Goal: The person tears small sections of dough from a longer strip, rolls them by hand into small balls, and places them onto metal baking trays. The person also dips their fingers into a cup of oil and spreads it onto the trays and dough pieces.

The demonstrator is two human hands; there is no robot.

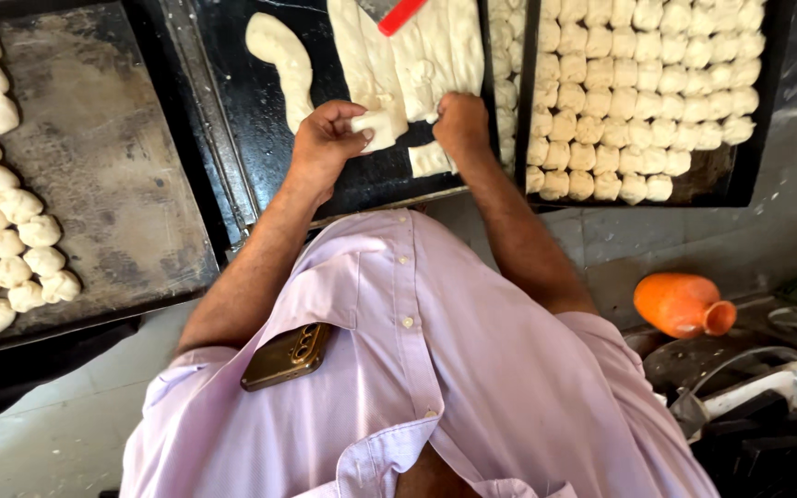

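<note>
Fingers [354, 129] of the left hand [325, 138] are clamped on a dough piece [378, 127], while the right hand [461, 122] is pressed, fingers hidden, on the dough strips [417, 55] just beside.

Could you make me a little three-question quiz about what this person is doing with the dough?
1. True or false: the tray on the right side of the picture is nearly full of dough pieces.
2. Which hand holds a small cut dough piece: A left hand, B right hand?
3. What orange thing lies on the floor at the right of the picture?

Key
1. True.
2. A; the right hand rests on the dough strips.
3. An orange jug lying on its side.
</note>
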